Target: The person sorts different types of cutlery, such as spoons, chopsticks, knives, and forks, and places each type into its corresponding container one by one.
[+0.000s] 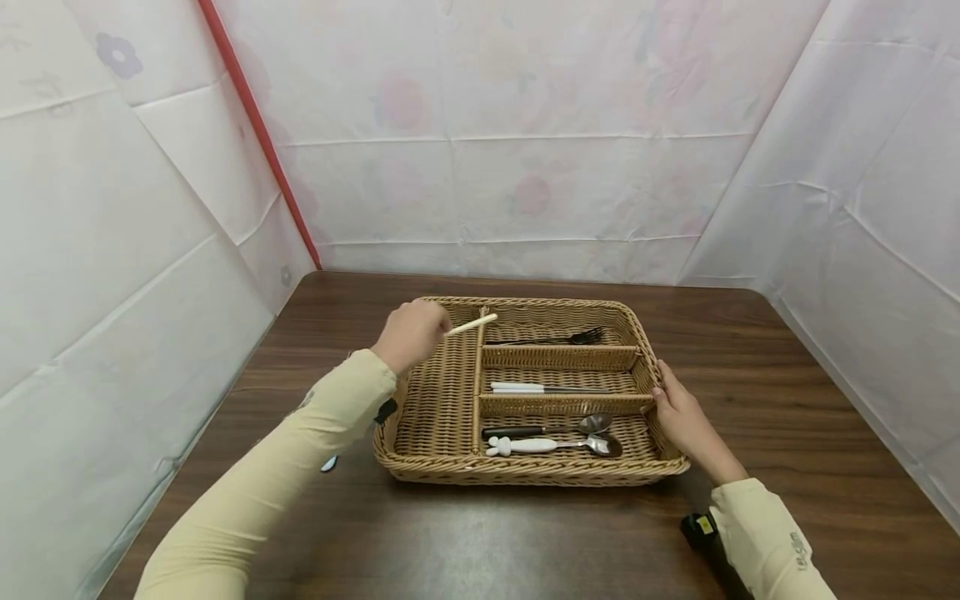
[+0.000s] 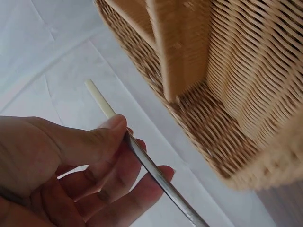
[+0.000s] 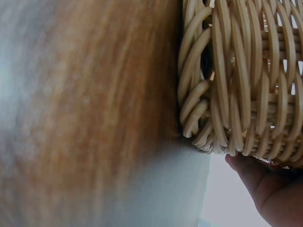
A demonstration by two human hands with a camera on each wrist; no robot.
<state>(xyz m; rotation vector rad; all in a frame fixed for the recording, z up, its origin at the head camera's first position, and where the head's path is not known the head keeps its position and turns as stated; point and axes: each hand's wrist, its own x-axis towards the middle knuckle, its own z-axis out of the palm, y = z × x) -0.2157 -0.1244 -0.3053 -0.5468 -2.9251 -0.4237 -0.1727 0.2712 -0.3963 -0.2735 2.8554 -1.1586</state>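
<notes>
My left hand (image 1: 414, 333) is over the left part of the wicker basket (image 1: 525, 475). Between thumb and fingers it pinches a thin utensil (image 2: 150, 166) with a cream handle end and a shiny metal shaft; its far end runs out of the left wrist view, so its kind is hidden. At the basket's right side my right hand (image 1: 686, 421) grips the rim. Inside lie dark forks (image 1: 585, 337) at the back, white-handled utensils (image 1: 525, 387) in the middle compartment, and in the front one a dark-handled spoon (image 1: 517, 432) beside a white bunny-handled spoon (image 1: 534, 446).
A small shiny utensil tip (image 1: 328, 464) shows on the brown wooden table (image 1: 465, 542), left of the basket and partly behind my left sleeve. White patterned sheets (image 1: 525, 167) enclose the table at the back and sides. A long undivided compartment (image 1: 442, 400) forms the basket's left part.
</notes>
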